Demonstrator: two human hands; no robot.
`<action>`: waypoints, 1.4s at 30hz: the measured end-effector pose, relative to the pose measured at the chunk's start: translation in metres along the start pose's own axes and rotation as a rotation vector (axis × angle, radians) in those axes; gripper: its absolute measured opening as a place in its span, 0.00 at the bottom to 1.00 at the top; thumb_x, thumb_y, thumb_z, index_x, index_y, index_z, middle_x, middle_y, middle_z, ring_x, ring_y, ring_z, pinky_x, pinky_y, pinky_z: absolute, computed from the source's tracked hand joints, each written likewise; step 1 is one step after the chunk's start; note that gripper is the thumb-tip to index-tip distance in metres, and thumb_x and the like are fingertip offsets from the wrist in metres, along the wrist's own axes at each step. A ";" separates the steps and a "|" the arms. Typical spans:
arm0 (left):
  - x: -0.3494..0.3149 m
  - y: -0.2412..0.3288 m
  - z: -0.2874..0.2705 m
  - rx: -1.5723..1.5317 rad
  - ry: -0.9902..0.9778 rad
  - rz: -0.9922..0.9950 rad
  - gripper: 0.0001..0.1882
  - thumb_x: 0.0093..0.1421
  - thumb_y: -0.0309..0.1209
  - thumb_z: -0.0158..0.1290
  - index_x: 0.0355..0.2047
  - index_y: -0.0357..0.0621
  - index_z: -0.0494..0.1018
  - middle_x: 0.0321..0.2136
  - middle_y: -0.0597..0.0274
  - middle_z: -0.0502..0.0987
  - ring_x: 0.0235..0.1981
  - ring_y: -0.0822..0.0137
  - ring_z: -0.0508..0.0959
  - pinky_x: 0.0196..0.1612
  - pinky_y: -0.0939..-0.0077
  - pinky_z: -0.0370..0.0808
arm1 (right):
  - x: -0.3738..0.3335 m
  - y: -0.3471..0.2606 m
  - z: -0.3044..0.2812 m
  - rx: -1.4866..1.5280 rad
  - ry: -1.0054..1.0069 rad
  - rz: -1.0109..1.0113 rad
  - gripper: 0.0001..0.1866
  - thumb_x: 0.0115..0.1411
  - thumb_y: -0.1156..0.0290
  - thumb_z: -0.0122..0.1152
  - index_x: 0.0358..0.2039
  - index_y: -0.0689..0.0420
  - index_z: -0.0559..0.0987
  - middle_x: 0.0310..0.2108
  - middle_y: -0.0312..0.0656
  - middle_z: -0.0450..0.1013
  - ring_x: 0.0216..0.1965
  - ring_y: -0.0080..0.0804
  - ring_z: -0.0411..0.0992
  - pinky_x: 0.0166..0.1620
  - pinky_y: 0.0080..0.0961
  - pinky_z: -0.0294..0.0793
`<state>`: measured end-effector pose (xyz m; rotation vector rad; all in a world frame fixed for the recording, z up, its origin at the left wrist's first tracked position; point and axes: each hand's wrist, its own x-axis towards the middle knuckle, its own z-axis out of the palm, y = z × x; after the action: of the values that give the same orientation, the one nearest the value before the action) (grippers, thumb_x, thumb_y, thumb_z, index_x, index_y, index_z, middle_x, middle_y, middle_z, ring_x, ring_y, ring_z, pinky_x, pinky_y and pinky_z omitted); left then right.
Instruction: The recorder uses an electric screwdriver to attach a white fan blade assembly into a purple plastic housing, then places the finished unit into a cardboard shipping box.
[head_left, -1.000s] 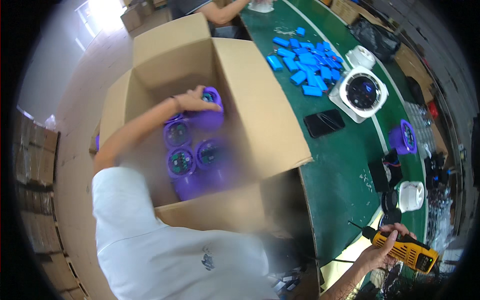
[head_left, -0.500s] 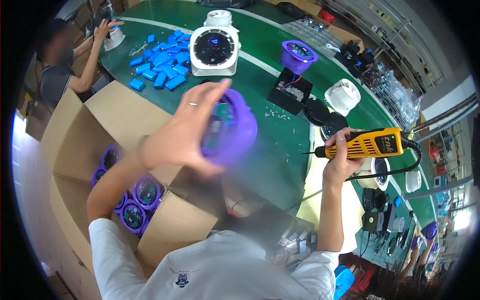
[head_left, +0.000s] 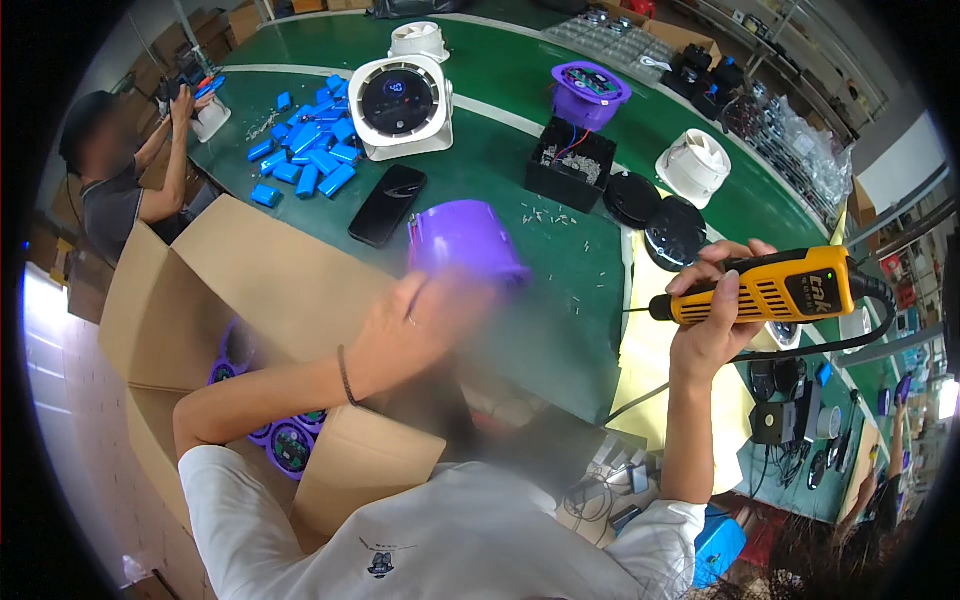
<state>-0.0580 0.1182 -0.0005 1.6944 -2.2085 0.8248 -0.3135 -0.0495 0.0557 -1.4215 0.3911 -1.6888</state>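
Note:
My left hand (head_left: 425,325), partly smeared by motion, is closed on a purple round housing (head_left: 465,238). The housing is held over the near edge of the green table, its smooth outer wall showing. A yellow electric screwdriver (head_left: 775,285) with a black cable lies in the grip of my right hand (head_left: 712,325). Its thin bit points left, above a yellow sheet (head_left: 645,365). Left of my left arm stands an open cardboard box (head_left: 270,265) with several purple housings (head_left: 290,448) inside, circuit boards facing up.
On the green table (head_left: 480,150) lie a black phone (head_left: 387,205), blue battery packs (head_left: 308,150) and a white fan (head_left: 400,105). A black screw box (head_left: 570,165) stands near another purple housing (head_left: 590,95). Black discs (head_left: 675,232) lie rightward. A co-worker (head_left: 120,170) sits at far left.
My left hand has turned the purple housing, so its outer wall shows instead of the circuit board. The screwdriver in my right hand has shifted slightly right. The phone has come into plain view.

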 end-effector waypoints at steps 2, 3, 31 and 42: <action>-0.004 -0.001 0.005 0.015 0.051 0.089 0.31 0.49 0.22 0.56 0.56 0.59 0.73 0.53 0.60 0.64 0.49 0.58 0.64 0.46 0.71 0.71 | 0.002 0.001 0.009 -0.002 -0.059 -0.021 0.22 0.64 0.74 0.54 0.57 0.60 0.62 0.38 0.48 0.70 0.23 0.29 0.72 0.29 0.23 0.75; -0.006 -0.002 0.007 0.028 0.101 0.182 0.31 0.49 0.23 0.57 0.55 0.59 0.73 0.51 0.62 0.65 0.46 0.60 0.64 0.45 0.73 0.71 | 0.004 0.001 0.014 0.017 -0.076 0.002 0.23 0.62 0.77 0.57 0.56 0.59 0.63 0.38 0.47 0.71 0.24 0.29 0.73 0.30 0.24 0.75; 0.072 -0.021 0.035 -0.377 -0.204 -0.113 0.42 0.48 0.48 0.62 0.65 0.61 0.62 0.64 0.44 0.59 0.61 0.38 0.60 0.54 0.37 0.60 | 0.025 0.037 0.112 -0.041 -0.239 0.053 0.21 0.57 0.80 0.59 0.50 0.65 0.66 0.31 0.46 0.70 0.12 0.22 0.63 0.16 0.21 0.64; 0.071 -0.020 0.040 -0.440 -0.149 -0.155 0.46 0.35 0.42 0.70 0.59 0.57 0.67 0.64 0.48 0.58 0.60 0.41 0.62 0.54 0.44 0.63 | 0.023 0.033 0.118 -0.217 -0.316 0.072 0.21 0.66 0.71 0.51 0.56 0.65 0.60 0.38 0.49 0.69 0.12 0.22 0.62 0.15 0.21 0.66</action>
<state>-0.0545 0.0346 0.0087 1.7128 -2.1117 0.1595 -0.1914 -0.0524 0.0821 -1.7796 0.4508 -1.3652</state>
